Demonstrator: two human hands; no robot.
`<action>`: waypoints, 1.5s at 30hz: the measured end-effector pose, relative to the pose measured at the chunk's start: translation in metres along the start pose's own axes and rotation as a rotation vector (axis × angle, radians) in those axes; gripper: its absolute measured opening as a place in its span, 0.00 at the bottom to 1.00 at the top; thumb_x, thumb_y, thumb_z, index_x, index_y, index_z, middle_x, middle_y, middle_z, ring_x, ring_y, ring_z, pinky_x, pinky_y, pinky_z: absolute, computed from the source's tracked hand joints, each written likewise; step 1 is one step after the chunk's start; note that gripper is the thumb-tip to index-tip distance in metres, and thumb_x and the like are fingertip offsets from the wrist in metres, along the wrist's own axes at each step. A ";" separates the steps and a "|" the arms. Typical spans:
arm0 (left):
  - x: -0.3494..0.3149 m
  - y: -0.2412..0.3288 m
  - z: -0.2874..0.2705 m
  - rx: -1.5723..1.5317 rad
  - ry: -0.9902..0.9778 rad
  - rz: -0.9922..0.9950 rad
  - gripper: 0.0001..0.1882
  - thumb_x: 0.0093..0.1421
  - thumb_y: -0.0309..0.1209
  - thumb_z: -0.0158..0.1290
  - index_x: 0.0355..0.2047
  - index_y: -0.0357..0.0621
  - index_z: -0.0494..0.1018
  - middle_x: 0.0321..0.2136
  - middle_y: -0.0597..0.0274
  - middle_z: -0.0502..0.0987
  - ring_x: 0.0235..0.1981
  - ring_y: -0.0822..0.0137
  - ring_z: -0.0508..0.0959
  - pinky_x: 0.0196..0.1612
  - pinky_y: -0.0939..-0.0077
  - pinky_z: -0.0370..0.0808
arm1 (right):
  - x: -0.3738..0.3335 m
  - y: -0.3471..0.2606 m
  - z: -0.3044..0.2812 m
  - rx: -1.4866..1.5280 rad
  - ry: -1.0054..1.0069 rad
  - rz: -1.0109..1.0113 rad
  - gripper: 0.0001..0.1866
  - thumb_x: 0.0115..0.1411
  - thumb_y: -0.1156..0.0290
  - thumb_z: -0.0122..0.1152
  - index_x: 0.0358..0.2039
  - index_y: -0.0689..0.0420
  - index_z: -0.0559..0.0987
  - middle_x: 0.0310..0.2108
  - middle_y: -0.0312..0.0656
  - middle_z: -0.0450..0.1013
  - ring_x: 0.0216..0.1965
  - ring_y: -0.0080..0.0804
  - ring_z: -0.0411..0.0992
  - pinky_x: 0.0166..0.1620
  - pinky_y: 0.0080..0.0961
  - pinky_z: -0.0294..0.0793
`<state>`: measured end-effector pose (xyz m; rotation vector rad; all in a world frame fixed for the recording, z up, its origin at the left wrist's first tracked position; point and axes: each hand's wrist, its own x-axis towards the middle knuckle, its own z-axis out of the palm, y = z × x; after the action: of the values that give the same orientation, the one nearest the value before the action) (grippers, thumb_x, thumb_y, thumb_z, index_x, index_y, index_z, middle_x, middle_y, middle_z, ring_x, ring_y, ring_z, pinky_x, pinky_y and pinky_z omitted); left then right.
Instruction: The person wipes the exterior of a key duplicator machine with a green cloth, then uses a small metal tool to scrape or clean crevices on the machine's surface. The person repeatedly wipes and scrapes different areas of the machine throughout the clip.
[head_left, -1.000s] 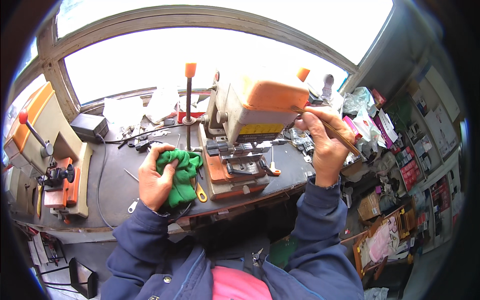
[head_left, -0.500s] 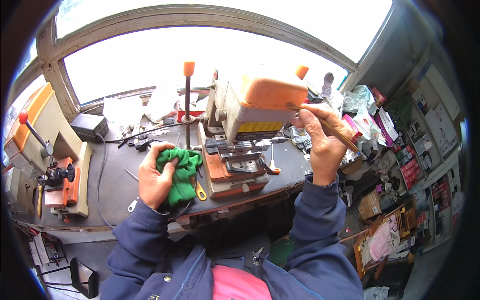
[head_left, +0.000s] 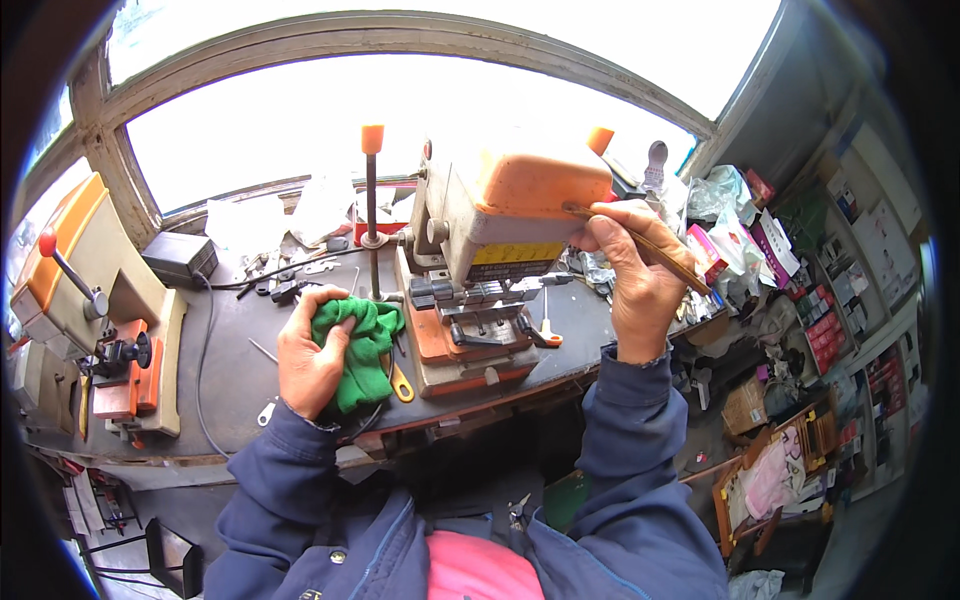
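My left hand [head_left: 308, 362] is closed on a crumpled green cloth [head_left: 368, 352] at the bench's front, left of a key-cutting machine [head_left: 545, 185]. Raised at the machine's right side, my right hand [head_left: 645, 285] pinches a thin brush [head_left: 668, 262] with a wooden handle. Its brown tip lies against the lower right edge of the orange cover, and the handle slants down to the right. Below the cover sit the metal clamps [head_left: 485, 292]. An orange-handled tool [head_left: 401, 383] sticks out from beside the cloth.
A second orange and beige machine [head_left: 140, 300] with a red-knobbed lever stands at left. Behind my left hand are a black power box [head_left: 180, 255], cables and loose keys. Plastic bags [head_left: 722, 195] and boxes crowd the right. An orange-capped lever [head_left: 372, 180] rises beside the middle machine.
My right hand has tilted slightly, and the brush tip has slid a little left along the cover's edge. The left hand and cloth stay in place.
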<state>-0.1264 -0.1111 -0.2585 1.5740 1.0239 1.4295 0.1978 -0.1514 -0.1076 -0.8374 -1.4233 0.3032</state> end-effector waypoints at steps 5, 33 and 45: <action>0.000 0.000 0.003 -0.016 0.055 0.025 0.14 0.66 0.16 0.58 0.51 0.36 0.78 0.39 0.60 0.84 0.42 0.72 0.82 0.51 0.75 0.79 | 0.000 -0.001 -0.002 -0.036 0.068 0.013 0.08 0.68 0.83 0.70 0.46 0.69 0.87 0.37 0.43 0.84 0.36 0.27 0.85 0.44 0.22 0.86; -0.001 0.001 0.000 0.043 0.011 -0.010 0.14 0.68 0.16 0.58 0.53 0.38 0.77 0.41 0.63 0.83 0.45 0.74 0.80 0.52 0.77 0.78 | 0.002 -0.014 0.013 -0.144 -0.049 -0.020 0.06 0.67 0.82 0.71 0.44 0.68 0.88 0.36 0.39 0.83 0.33 0.23 0.81 0.39 0.20 0.81; 0.000 -0.002 -0.001 0.053 0.064 0.020 0.15 0.64 0.19 0.61 0.52 0.40 0.80 0.41 0.54 0.86 0.43 0.63 0.87 0.50 0.69 0.81 | 0.001 -0.016 0.026 -0.061 -0.036 0.011 0.07 0.68 0.83 0.70 0.45 0.68 0.87 0.33 0.42 0.84 0.33 0.24 0.82 0.39 0.20 0.82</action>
<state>-0.1273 -0.1107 -0.2603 1.5894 1.0945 1.4856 0.1687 -0.1527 -0.0980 -0.8938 -1.4686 0.2855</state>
